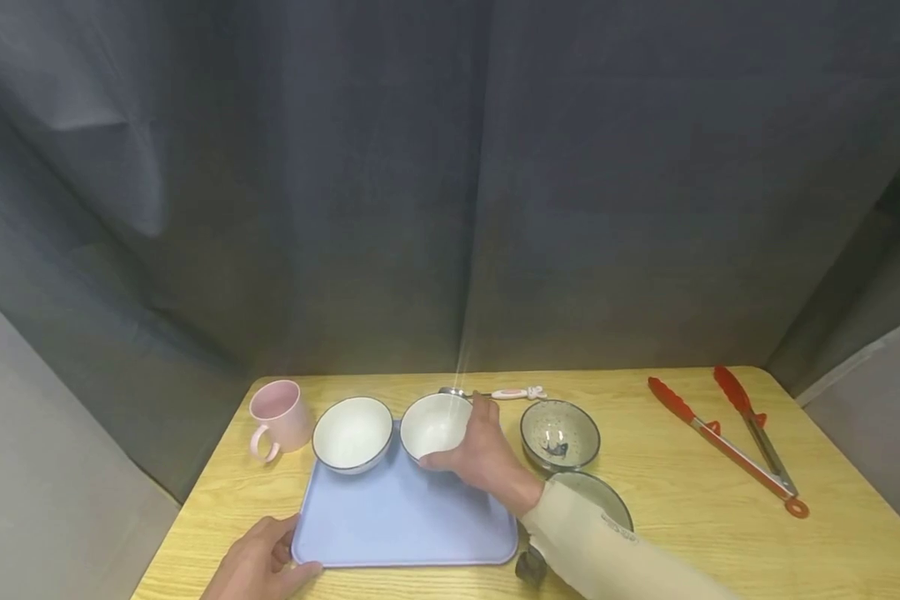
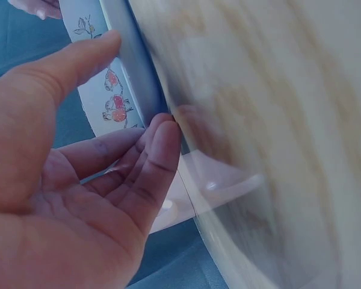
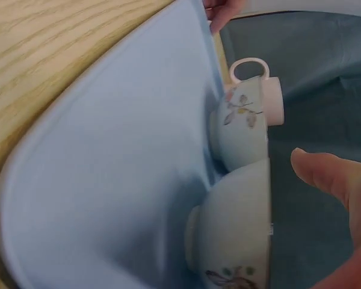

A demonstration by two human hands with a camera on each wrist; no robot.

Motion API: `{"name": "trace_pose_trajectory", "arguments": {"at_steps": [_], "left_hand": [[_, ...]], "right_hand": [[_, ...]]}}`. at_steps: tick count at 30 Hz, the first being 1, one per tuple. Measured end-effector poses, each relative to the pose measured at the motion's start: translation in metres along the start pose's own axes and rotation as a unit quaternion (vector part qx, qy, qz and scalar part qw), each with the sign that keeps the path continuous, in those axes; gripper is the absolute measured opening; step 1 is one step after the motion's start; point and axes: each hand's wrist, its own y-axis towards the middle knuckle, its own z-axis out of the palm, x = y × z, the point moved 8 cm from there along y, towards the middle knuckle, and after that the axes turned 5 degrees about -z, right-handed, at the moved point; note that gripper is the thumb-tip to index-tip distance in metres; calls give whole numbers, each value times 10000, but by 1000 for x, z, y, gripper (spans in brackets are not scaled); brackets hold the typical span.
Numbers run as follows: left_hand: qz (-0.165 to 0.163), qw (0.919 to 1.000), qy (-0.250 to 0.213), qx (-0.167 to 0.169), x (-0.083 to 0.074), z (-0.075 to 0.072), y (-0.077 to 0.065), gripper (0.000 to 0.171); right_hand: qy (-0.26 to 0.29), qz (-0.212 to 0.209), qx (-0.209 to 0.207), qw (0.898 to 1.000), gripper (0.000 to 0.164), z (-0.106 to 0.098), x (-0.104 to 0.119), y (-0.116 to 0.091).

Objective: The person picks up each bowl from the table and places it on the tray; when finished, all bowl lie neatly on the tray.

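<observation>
A light-blue tray (image 1: 408, 529) lies on the table. My left hand (image 1: 262, 557) holds its near left corner, with the thumb at the front edge and fingers against the left side. On the tray's far part stand two white bowls with dark rims, the left bowl (image 1: 352, 435) and the right bowl (image 1: 437, 425). My right hand (image 1: 487, 450) is spread over the right bowl's rim. In the right wrist view its thumb (image 3: 319, 171) stands apart from this bowl (image 3: 234, 223); the other fingertips are hidden there. Flower prints show on the bowls' outsides.
Left of the bowls stands a pink mug (image 1: 281, 417). A spoon (image 1: 510, 393) lies behind them. A grey speckled bowl (image 1: 560, 433) and a greenish dish (image 1: 596, 496), partly under my right sleeve, stand to the right. Red-tipped tongs (image 1: 750, 467) lie spread farther right. Dark cloth hangs behind.
</observation>
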Motion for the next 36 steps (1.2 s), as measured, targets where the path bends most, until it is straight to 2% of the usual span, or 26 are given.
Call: {"name": "trace_pose_trajectory", "arguments": {"at_steps": [10, 15, 19, 22, 26, 32, 36], "left_hand": [[91, 9999, -21, 85, -1, 2, 1, 77], [173, 9997, -49, 145, -1, 1, 0, 77], [248, 9994, -92, 238, -2, 2, 0, 77], [268, 9993, -90, 244, -3, 1, 0, 76], [290, 9992, -62, 274, -3, 2, 1, 76], [140, 9997, 7, 207, -1, 2, 2, 77], [98, 9998, -17, 180, 0, 2, 1, 77]], "right_hand": [[312, -221, 156, 9991, 132, -43, 26, -30], [102, -418, 205, 9989, 131, -70, 37, -57], [99, -513, 287, 9982, 130, -90, 32, -85], [-19, -402, 338, 9986, 131, -102, 16, -106], [-346, -123, 335, 9988, 134, -115, -17, -124], [-654, 206, 415, 9968, 135, -126, -75, -137], [-547, 363, 486, 9967, 137, -127, -109, -144]]}}
